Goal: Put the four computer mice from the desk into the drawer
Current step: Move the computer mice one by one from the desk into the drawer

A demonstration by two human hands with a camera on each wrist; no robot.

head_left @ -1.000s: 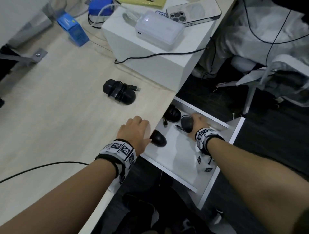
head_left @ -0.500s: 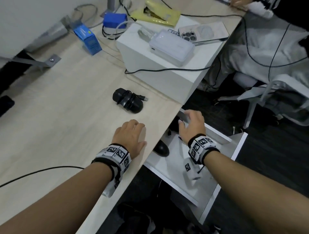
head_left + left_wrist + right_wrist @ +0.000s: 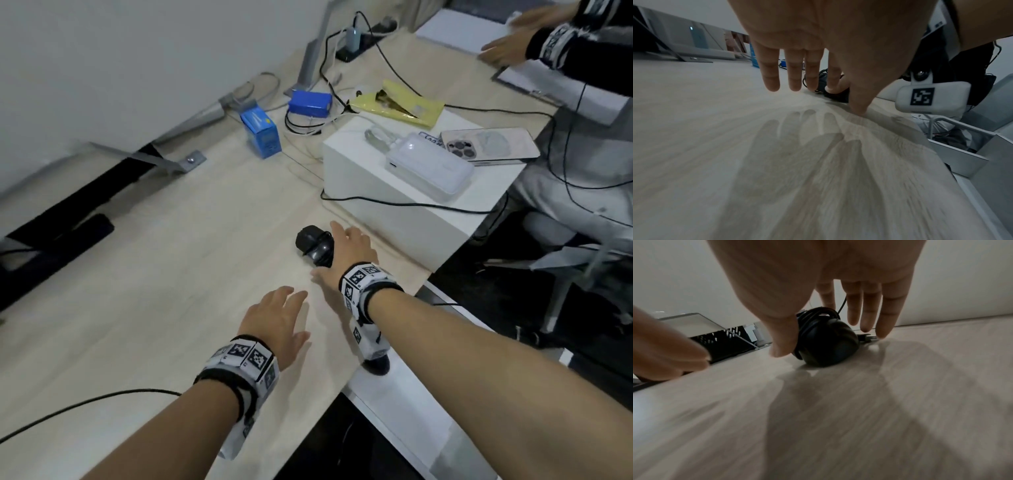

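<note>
The right hand (image 3: 349,255) is hovering over the black mouse (image 3: 313,245) on the desk (image 3: 137,291), fingers spread and straight, thumb on one side and the other fingers on the far side. Nothing is gripped yet; the wide spread looks meant to straddle the mouse so it can be picked up whole, along with the cord (image 3: 813,313) that is wrapped around its body. The left hand (image 3: 279,320) is lying flat and relaxed above the desk near the edge, fingers straight, holding nothing, probably just steadying the body.

The drawer (image 3: 404,404) is standing pulled out below the desk edge, close by the right forearm; 1 dark mouse (image 3: 376,366) is partly showing inside it, and the arm is hiding the rest.

Just behind the mouse a white box (image 3: 394,205) is sitting, leaving the fingers little room on that side, and a loose plug end (image 3: 867,337) is trailing on the desk where it could snag. A blue carton (image 3: 262,133) and a yellow packet (image 3: 397,106) are lying well apart.
</note>
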